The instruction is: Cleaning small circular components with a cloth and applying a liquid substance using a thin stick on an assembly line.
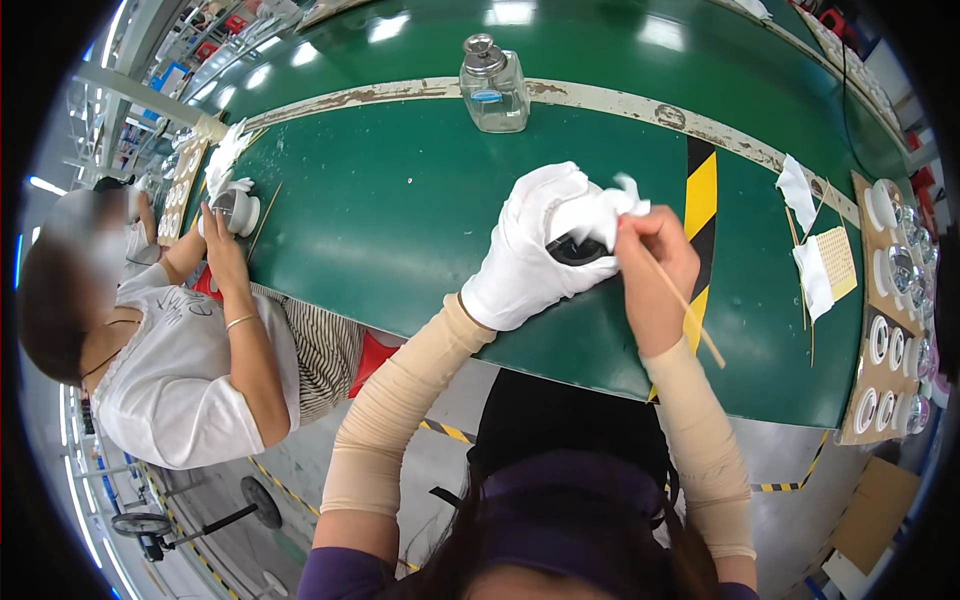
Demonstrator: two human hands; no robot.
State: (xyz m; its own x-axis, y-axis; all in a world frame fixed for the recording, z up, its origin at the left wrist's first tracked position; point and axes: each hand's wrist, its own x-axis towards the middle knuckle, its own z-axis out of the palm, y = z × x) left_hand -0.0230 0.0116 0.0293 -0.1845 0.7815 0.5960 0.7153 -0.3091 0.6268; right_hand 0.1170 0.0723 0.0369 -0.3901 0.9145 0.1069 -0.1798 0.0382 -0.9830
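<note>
My left hand (520, 250), in a white glove, is closed round a rounded white piece with a dark, glossy opening (577, 250). It is held just above the green table, and the glove hides much of it. My bare right hand (662, 268) pinches a thin wooden stick (702, 332) whose free end slants down to the right. A crumpled white cloth (622, 198) shows at the fingertips, against the rim of the piece. Whether the cloth is wrapped on the stick's hidden end, I cannot tell.
A clear pump bottle (495, 102) stands at the far middle. On the right lie white cloths (815, 280), sticks, a yellowish pad (838, 262) and a cardboard tray (860, 405) of white rings and clear domes. At left, a co-worker's hands (226, 245) hold a similar round piece.
</note>
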